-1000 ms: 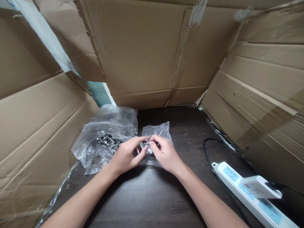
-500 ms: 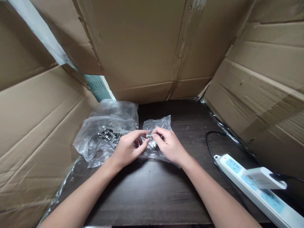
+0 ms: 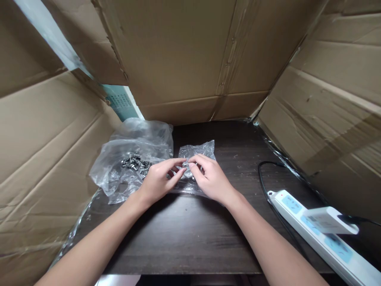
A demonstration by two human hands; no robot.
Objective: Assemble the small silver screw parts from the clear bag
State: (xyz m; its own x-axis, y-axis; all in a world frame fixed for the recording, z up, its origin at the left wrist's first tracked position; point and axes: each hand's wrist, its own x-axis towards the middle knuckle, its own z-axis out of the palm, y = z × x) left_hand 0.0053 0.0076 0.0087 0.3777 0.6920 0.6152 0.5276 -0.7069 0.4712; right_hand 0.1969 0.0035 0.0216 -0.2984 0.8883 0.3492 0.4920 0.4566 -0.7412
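The left hand [image 3: 157,180] and right hand [image 3: 210,178] meet fingertip to fingertip, both pinching one small metal screw [image 3: 185,164] between them, each grip narrow and closed on it. The screw's long axis runs roughly left-right, from one grip to the other, above the small clear bag [image 3: 198,150]. The larger bag of screws [image 3: 133,163] lies just left of the left grip on the dark surface [image 3: 190,234].
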